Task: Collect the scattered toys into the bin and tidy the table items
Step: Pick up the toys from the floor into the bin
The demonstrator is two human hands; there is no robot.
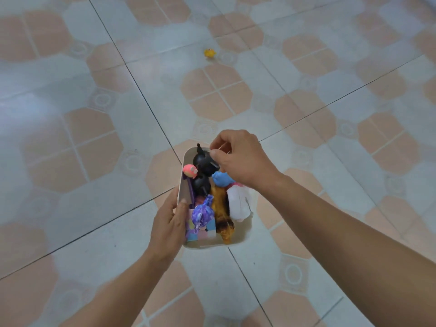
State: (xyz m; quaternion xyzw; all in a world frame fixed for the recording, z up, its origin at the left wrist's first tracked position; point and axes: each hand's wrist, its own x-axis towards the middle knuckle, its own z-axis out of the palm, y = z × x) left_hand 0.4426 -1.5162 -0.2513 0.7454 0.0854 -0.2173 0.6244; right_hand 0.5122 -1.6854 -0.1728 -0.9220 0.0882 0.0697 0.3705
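A white bin (205, 243) full of toys hangs above the tiled floor. My left hand (168, 226) grips its left wall, thumb over the rim. Inside lie a black round-eared toy (203, 161), a pink figure (190, 171), a blue toy (220, 179), a white plush (239, 204), an orange-brown plush (221, 208), a purple patterned toy (201, 213) and pastel blocks (205, 232). My right hand (238, 158) hovers over the bin's far end, fingers pinched against the black toy. A small yellow toy (209, 53) lies alone on the floor far ahead.
The floor (94, 138) has pale grey and peach tiles with dark grout lines. Bare floor lies all around the bin. No table or furniture is in view.
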